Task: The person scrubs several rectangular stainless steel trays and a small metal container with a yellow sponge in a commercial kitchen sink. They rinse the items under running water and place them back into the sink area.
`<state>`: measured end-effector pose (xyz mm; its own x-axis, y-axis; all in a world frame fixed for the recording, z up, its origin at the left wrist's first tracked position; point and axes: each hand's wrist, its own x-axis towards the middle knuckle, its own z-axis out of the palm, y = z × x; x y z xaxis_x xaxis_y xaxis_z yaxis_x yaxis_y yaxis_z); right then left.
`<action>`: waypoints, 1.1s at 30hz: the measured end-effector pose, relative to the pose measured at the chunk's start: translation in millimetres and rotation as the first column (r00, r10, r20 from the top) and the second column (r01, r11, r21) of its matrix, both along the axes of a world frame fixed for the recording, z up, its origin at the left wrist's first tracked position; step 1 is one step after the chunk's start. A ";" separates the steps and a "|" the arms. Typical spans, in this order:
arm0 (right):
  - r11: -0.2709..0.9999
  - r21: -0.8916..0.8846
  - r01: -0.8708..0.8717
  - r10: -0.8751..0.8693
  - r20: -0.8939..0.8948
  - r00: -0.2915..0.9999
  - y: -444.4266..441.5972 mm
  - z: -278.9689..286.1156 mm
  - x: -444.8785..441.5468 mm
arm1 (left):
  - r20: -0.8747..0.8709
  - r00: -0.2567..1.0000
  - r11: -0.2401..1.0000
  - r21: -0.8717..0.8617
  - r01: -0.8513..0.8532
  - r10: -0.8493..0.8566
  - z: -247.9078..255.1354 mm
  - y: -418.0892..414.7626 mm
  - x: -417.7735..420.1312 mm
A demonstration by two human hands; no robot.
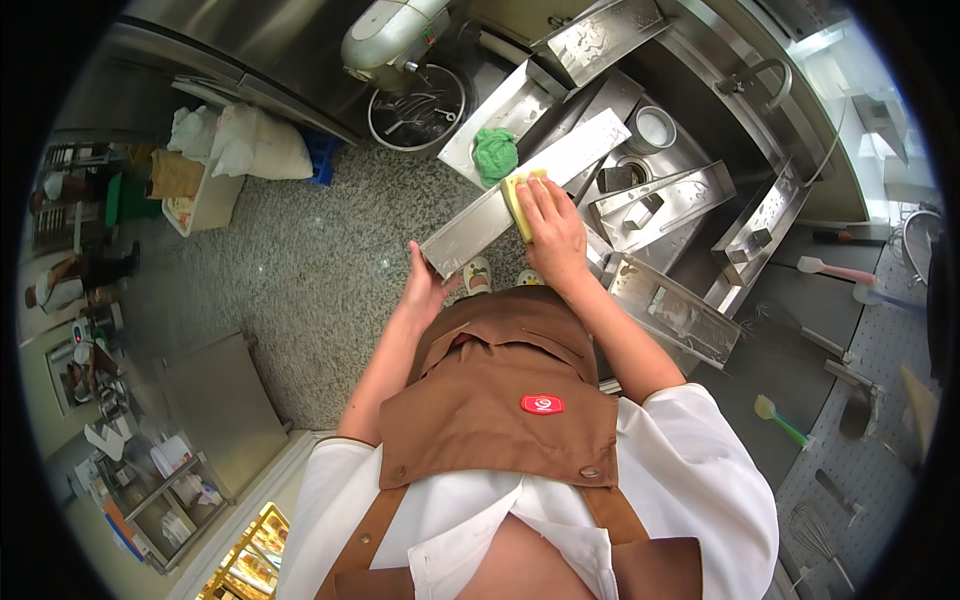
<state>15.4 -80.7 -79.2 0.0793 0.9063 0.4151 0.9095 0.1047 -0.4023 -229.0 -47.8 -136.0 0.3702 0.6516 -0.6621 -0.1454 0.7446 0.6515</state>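
My left hand (pixel 429 281) grips the near end of a long rectangular metal pan (pixel 472 232), which slants up to the right toward the sink. Pressed against the pan's side is a yellow sponge (pixel 517 206), held under the spread fingers of my right hand (pixel 556 229). A crumpled green cloth (pixel 496 155) lies in another long metal pan (pixel 523 105) just beyond. In the sink basin (pixel 686 124) several wet metal pans lie at angles, among them one with a square block-like piece (pixel 643 211). A round tin (pixel 655 129) with whitish liquid stands near the drain.
A stand mixer (pixel 390 45) with a metal bowl (pixel 417 112) stands at the far left of the sink. The faucet (pixel 780 82) arches over the back. Wet pan (pixel 679 311) sits by my right elbow. Utensils, including a whisk (pixel 814 529), hang at right. People (pixel 64 281) appear far left.
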 end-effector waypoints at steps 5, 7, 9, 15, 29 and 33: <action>1.000 0.006 0.002 -0.002 -0.004 1.000 2.6 -2.5 1.0 | -0.530 0.847 0.690 0.602 0.402 -0.030 -15.4 -33.5 -6.1; 1.000 -0.006 0.001 -0.001 -0.015 1.000 2.4 4.3 0.5 | -0.653 0.748 0.586 0.654 0.478 0.118 7.7 -18.3 5.7; 1.000 -0.011 0.009 -0.009 -0.046 0.999 3.0 9.7 -4.4 | -0.588 0.808 0.728 0.548 0.412 -0.014 9.8 -9.3 8.9; 0.925 0.074 -0.373 0.377 -0.037 0.926 -15.7 27.6 -44.5 | -0.654 0.755 0.690 0.567 0.450 0.045 26.5 -16.4 21.3; 0.941 0.003 -0.338 0.333 -0.185 0.925 -0.3 45.3 -52.7 | -0.634 0.773 0.674 0.580 0.457 0.022 44.8 -7.5 22.3; 0.994 0.000 -0.107 0.107 -0.028 0.994 31.6 14.3 5.3 | -0.651 0.753 0.615 0.632 0.471 0.092 37.2 -7.1 20.5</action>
